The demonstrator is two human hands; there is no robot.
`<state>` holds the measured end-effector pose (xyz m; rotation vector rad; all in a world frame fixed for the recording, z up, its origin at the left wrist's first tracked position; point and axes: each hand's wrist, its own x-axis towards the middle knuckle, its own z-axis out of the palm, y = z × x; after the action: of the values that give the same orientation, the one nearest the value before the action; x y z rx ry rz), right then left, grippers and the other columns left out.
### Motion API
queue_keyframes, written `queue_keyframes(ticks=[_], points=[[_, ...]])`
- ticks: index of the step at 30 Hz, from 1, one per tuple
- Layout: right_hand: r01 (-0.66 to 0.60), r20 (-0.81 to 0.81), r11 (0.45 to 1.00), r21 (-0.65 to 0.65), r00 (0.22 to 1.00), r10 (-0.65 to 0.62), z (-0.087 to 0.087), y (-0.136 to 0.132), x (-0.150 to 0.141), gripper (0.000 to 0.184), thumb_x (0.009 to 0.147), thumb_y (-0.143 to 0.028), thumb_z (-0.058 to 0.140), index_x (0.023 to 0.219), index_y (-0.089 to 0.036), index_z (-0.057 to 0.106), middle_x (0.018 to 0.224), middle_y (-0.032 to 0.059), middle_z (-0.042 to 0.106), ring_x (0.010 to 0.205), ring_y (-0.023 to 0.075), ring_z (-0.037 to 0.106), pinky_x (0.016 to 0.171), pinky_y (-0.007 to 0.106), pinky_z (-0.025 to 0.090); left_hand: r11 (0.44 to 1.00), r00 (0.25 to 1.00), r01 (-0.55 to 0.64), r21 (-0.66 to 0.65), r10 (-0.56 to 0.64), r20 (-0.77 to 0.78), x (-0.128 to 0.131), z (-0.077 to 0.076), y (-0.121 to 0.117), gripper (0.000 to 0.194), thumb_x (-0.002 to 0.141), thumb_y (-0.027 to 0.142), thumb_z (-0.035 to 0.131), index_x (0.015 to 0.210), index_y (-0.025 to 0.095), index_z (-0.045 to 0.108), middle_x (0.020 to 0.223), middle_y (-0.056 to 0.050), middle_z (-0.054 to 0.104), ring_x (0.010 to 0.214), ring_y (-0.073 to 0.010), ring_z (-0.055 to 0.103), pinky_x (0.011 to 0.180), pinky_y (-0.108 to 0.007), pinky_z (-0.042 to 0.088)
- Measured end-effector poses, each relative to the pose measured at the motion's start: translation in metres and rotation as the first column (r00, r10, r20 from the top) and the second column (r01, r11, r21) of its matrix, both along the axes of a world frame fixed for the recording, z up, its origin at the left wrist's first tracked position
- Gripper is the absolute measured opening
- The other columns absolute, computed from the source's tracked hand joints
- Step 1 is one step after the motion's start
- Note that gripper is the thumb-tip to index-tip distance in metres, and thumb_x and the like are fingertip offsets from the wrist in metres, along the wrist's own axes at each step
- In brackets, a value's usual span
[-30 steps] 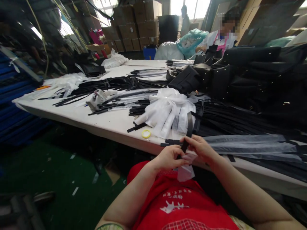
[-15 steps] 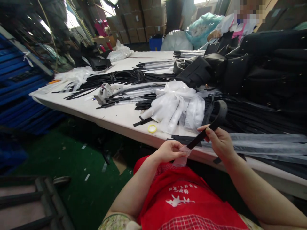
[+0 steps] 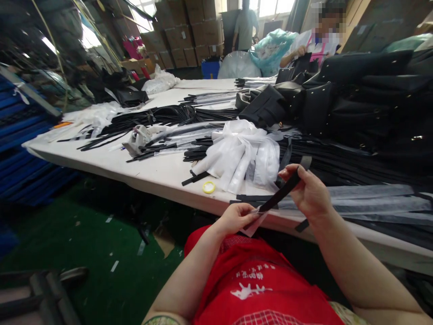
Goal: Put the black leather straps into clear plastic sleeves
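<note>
A black strap (image 3: 280,195) runs slantwise between my two hands, just off the table's front edge. My right hand (image 3: 309,192) pinches it near its upper end, which sticks out past the fingers. Lower down, my left hand (image 3: 239,218) is closed on a clear plastic sleeve (image 3: 253,226), with the strap's lower end at its mouth. How far the strap reaches into the sleeve is hidden by the fingers. Beyond my hands lies a heap of white plastic sleeves (image 3: 238,151) on the table (image 3: 162,178).
Black straps (image 3: 365,164) lie right, beside sleeved straps (image 3: 379,198). Black leather bags (image 3: 368,99) pile up behind them. A yellow tape roll (image 3: 209,187) sits near the table edge. Across the table a person (image 3: 313,47) handles black pieces; another person (image 3: 245,29) stands farther back.
More of the strap has passed down through my right hand, so less sticks out above it. The view has shifted slightly. Both hands keep their hold.
</note>
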<state>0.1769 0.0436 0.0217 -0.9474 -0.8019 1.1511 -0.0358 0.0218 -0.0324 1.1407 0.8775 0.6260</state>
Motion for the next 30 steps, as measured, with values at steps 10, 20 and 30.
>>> queue_keyframes(ticks=[10,20,30], points=[[-0.218,-0.015,0.955,-0.202,0.975,0.22,-0.031,-0.008,-0.006,0.037,0.075,-0.054,0.073,0.089,-0.02,0.076,0.095,0.0073,0.075,0.097,0.0252,0.067,0.096,0.04,0.048,1.0,1.0,-0.012,-0.001,0.012,-0.023,0.002,0.005,-0.002,0.042,0.075,0.053,0.074,0.086,0.013,0.069,0.067,-0.002,0.069,0.055,-0.012,0.061,0.055,-0.022,0.048],[-0.241,-0.029,0.942,-0.232,0.97,0.241,-0.031,-0.014,-0.007,0.044,0.073,-0.056,0.075,0.1,-0.021,0.076,0.099,0.0068,0.075,0.096,0.0237,0.067,0.095,0.041,0.048,0.996,0.996,-0.075,0.047,0.077,-0.048,0.026,0.009,0.008,0.053,0.073,0.064,0.071,0.082,0.012,0.069,0.058,-0.001,0.064,0.042,-0.008,0.051,0.04,-0.018,0.037],[-0.315,0.039,0.91,-0.269,0.941,0.337,-0.04,-0.022,-0.002,0.052,0.072,-0.061,0.075,0.104,-0.02,0.075,0.094,0.0075,0.074,0.092,0.0244,0.067,0.087,0.04,0.051,0.988,0.994,-0.056,0.143,0.068,-0.081,0.041,0.006,0.012,0.055,0.077,0.068,0.063,0.08,0.013,0.068,0.062,-0.002,0.066,0.046,-0.0104,0.054,0.044,-0.021,0.042]])
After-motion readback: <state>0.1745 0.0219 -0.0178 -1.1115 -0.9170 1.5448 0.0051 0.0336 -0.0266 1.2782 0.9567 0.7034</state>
